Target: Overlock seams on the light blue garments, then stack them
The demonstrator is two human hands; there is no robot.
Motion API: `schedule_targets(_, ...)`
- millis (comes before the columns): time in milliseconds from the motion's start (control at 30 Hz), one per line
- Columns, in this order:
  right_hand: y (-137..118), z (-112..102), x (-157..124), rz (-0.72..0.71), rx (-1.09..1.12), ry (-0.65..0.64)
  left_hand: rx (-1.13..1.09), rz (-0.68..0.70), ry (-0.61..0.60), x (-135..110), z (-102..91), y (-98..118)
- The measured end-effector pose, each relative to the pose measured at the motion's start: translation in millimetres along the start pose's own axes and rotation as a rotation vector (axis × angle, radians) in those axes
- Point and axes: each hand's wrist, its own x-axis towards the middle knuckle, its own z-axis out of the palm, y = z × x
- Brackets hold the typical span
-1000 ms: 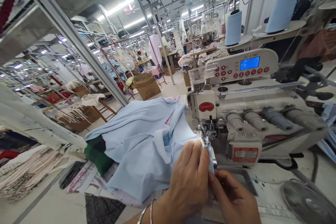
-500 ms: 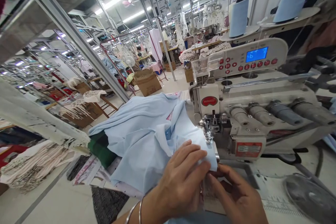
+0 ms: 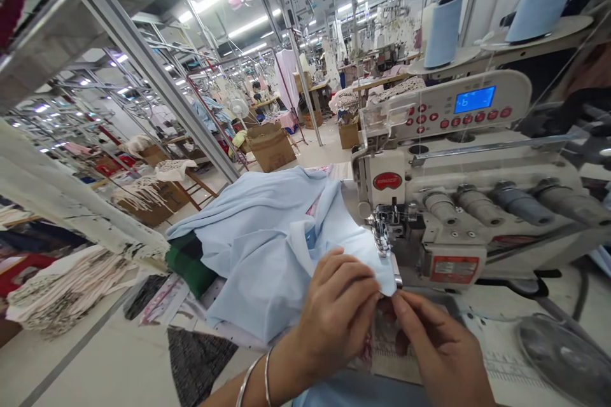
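Light blue fabric (image 3: 267,267) lies bunched on the machine bed, and its right edge runs under the presser foot (image 3: 382,238) of a sewing machine (image 3: 468,203). My left hand (image 3: 334,308), with two bangles at the wrist, has its fingers curled on the fabric close to the foot. Just right of it, my right hand (image 3: 429,337) pinches the near corner of the fabric between thumb and forefinger. The fingertips of both hands almost meet there. More light blue cloth (image 3: 353,394) shows below my wrists.
Blue thread cones (image 3: 443,32) stand above the machine's lit control panel (image 3: 475,100). Dark green cloth (image 3: 191,264) and a dark grey piece (image 3: 198,362) lie left of the fabric. A metal post (image 3: 143,63) slants across the left. Cardboard boxes (image 3: 272,146) sit on the floor behind.
The fabric's near corner has drawn up toward the presser foot, and my right fingers now pinch it higher. My left fingers are more curled. The view has shifted slightly.
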Motion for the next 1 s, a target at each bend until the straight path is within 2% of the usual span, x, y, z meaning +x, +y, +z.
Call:
schedule_targets(167, -8, 5, -1, 0.095, 0.055, 0.077, -0.074, -0.027, 0.005, 4, -3.4, 4)
schedule_targets(267, -15, 7, -4, 0.097, 0.089, 0.053, -0.083, -0.031, 0.035, 6, -4.5, 6)
schedule_targets(433, -18, 10, -4, 0.087, 0.103, 0.094, -0.139, -0.064, 0.064, 11, -4.2, 6)
schedule_targets(700, -13, 12, -11, 0.081, 0.026, 0.111, 0.239, 0.213, 0.036, 1, -4.1, 4)
schedule_targets(1000, -19, 15, -19, 0.115, 0.049, 0.153, 0.268, 0.306, 0.008, 1, -6.8, 6)
